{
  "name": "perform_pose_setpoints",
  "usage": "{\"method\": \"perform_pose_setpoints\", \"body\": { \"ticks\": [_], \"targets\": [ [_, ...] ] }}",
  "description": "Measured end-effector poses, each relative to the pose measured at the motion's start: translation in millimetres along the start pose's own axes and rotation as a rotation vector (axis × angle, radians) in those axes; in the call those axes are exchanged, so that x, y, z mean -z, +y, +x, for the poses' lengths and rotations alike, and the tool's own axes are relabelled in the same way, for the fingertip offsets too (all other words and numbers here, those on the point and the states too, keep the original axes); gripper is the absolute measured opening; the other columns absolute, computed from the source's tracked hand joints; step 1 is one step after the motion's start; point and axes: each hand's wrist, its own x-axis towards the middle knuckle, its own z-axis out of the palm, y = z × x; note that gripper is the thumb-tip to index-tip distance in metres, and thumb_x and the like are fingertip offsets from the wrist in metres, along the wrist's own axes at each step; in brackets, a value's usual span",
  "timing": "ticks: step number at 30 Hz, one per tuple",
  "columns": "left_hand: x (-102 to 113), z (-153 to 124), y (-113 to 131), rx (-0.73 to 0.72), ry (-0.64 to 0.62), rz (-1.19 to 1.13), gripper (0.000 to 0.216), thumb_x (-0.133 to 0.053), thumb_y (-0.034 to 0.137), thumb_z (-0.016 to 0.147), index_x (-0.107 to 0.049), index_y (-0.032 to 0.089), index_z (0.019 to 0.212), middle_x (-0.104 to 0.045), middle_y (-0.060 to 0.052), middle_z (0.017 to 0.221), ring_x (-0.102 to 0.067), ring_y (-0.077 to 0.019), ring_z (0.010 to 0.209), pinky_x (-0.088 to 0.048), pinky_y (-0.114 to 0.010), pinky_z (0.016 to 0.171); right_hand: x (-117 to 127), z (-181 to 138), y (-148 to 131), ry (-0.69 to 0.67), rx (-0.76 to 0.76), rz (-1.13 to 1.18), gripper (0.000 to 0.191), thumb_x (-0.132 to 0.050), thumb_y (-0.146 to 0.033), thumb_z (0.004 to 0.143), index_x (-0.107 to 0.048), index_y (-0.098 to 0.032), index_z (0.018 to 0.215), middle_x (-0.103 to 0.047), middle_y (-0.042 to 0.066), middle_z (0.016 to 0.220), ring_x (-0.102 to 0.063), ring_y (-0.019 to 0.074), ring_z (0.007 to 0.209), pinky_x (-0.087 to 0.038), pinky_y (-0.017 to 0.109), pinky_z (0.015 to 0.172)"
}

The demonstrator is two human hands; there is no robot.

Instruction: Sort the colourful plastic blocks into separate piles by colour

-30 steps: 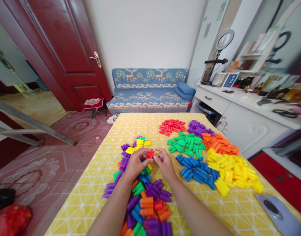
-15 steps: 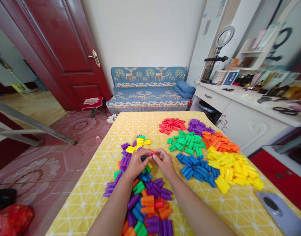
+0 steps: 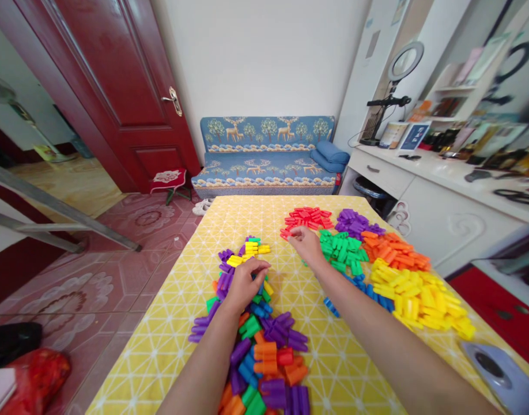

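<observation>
At the near edge of the red blocks [image 3: 310, 218], my right hand [image 3: 306, 246] reaches one (pinched or not, I can't tell). My left hand [image 3: 246, 283] curves half-open, seemingly empty, over the mixed blocks [image 3: 265, 351]. This looks like picking, calling next for a light pinch.

A home room, shown by its deer-patterned sofa [image 3: 267, 167], cosmetics-laden dresser [image 3: 446, 199] and panelled door [image 3: 104, 69].

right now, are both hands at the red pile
No, only the right hand is at the near edge of the red pile, while the left hand is over the mixed-colour pieces.
</observation>
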Motion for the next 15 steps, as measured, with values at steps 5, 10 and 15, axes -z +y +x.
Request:
{"method": "perform_pose_setpoints", "body": {
  "ticks": [5, 10, 15],
  "targets": [
    [0.5, -0.4, 0.5, 0.014, 0.004, -0.006, 0.015, -0.058, 0.014, 0.081, -0.071, 0.017, 0.087, -0.072, -0.005, 0.084, -0.066, -0.0171, 0.078, -0.053, -0.029, 0.073, 24.6, 72.4, 19.5, 0.034, 0.02, -0.265, 0.021, -0.052, -0.006, 0.069, -0.064, -0.014, 0.085, -0.066, 0.008, 0.086, -0.059, 0.0191, 0.083, -0.045, 0.03, 0.078],
    [0.7, -0.7, -0.5, 0.021, 0.009, -0.021, 0.016, -0.057, 0.014, 0.081, -0.072, 0.017, 0.088, -0.073, -0.005, 0.085, -0.067, -0.017, 0.078, -0.053, -0.029, 0.074, 22.0, 86.0, 37.5, -0.01, 0.044, -0.425, 0.028, -0.047, 0.0, 0.073, -0.065, -0.01, 0.091, -0.062, 0.014, 0.099, -0.058, 0.0211, 0.092, -0.042, 0.03, 0.083],
    [1.1, -0.1, 1.7, 0.005, 0.0, 0.011, 0.017, -0.057, 0.011, 0.08, -0.072, 0.017, 0.086, -0.073, -0.004, 0.083, -0.066, -0.0166, 0.077, -0.052, -0.029, 0.073, 17.0, 77.4, 45.7, -0.083, 0.043, -0.501, 0.015, -0.055, -0.006, 0.076, -0.067, -0.011, 0.083, -0.062, 0.014, 0.098, -0.057, 0.0226, 0.094, -0.042, 0.032, 0.083]
  ]
}}
